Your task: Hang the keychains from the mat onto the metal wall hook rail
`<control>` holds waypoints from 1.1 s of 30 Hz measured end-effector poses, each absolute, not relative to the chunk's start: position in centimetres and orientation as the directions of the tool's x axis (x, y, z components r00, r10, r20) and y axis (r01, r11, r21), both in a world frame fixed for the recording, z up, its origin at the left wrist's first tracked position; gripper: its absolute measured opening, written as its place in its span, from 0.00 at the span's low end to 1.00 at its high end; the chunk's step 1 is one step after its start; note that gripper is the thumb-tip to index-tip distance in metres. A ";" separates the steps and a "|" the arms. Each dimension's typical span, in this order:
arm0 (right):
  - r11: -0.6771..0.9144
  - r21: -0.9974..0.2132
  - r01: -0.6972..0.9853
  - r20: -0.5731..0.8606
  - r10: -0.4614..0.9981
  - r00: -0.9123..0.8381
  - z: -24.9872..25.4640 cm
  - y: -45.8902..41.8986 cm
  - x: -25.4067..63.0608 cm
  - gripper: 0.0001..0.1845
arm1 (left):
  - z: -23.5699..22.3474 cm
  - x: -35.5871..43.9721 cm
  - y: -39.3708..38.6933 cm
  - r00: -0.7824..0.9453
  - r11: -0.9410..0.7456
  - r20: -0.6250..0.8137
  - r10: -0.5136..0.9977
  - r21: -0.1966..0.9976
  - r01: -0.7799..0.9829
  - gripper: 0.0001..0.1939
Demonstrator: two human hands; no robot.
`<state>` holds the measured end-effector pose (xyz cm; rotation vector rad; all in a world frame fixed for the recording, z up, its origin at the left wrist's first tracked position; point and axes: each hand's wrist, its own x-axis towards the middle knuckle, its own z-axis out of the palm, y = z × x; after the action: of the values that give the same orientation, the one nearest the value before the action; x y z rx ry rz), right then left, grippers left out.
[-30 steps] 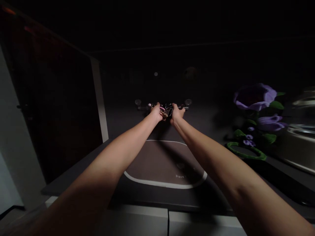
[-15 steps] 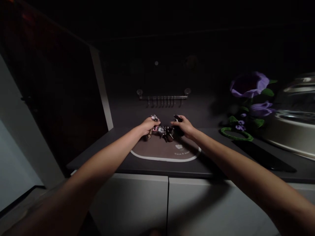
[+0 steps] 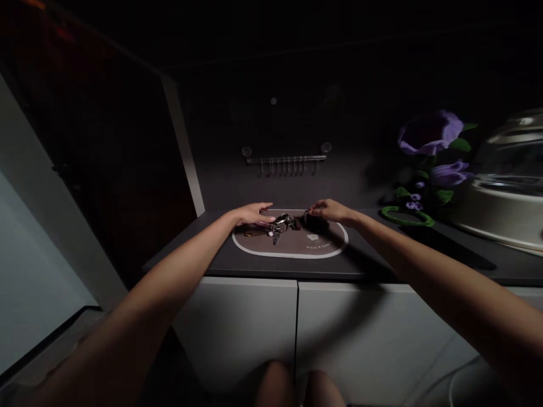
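A bunch of keys (image 3: 280,222) with metal rings and small charms lies spread on a brown oval mat (image 3: 292,246) with a white border. My left hand (image 3: 252,215) is over the left end of the bunch, its fingers stretched out and apart. Beneath its thumb is a pinkish charm (image 3: 263,224). To the right, my right hand (image 3: 331,210) has its fingertips pressed together at the bunch's dark right end. What they pinch there is too dark to make out.
Clear hooks (image 3: 286,164) hang from a rail on the back wall. On the right of the dark counter (image 3: 254,267) stand purple artificial flowers (image 3: 449,172) with a green ring base, a flat black object (image 3: 449,249) and a pale domed appliance (image 3: 500,209). White cabinet doors (image 3: 237,322) are below.
The keys, held up between both hands before, now rest on the mat. My left hand has let go and its fingers have spread. My right hand has shifted slightly right; the view tilts lower.
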<state>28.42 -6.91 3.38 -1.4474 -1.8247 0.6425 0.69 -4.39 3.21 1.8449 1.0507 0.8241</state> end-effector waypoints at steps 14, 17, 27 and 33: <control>0.154 -0.987 -0.044 0.153 0.821 -0.550 7.1 -9.7 20.7 0.36 | 7.5 1.5 -8.3 0.423 -0.061 0.139 0.896 0.979 -0.192 0.30; 0.030 -0.988 -0.154 0.116 0.805 -0.582 4.1 -9.5 20.3 0.37 | 4.6 1.8 -8.3 0.488 0.063 0.073 0.870 0.964 -0.257 0.33; -0.089 -0.957 -0.275 0.108 0.772 -0.626 -1.0 -9.0 20.8 0.36 | -1.1 1.4 -7.4 0.602 0.171 0.036 0.798 0.944 -0.282 0.34; -0.077 -0.968 -0.240 0.093 0.776 -0.624 -0.7 -8.7 20.6 0.35 | -0.1 1.4 -7.2 0.621 0.103 0.068 0.781 0.967 -0.235 0.35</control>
<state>20.64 -8.67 -0.70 -0.6020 -1.4726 1.7886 1.36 -7.22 -0.07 1.2549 0.5390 0.8048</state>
